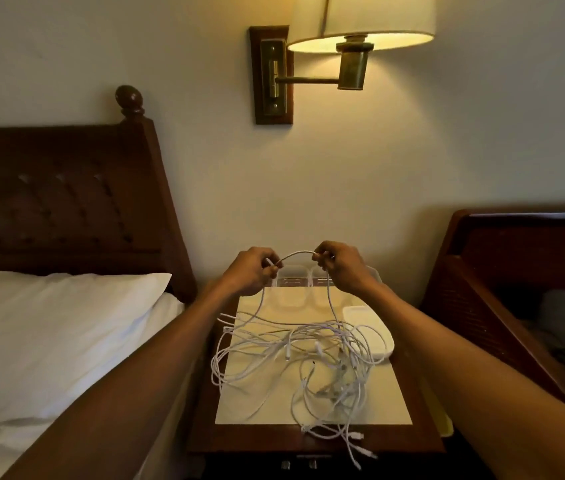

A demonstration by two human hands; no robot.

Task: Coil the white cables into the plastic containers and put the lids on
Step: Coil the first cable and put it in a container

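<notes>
worktop by bed, wall lamp lit | cable tangle on mat | L grip, R grip pinch one cable

Dim warm light from wall lamp; dark corners, wide-angle bending at edges

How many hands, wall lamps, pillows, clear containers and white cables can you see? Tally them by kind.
2 hands: left hand, right hand
1 wall lamp
1 pillow
2 clear containers in plain view; the right hand may hide more
white cables: tangled, cannot count
Total counted: 6
</notes>
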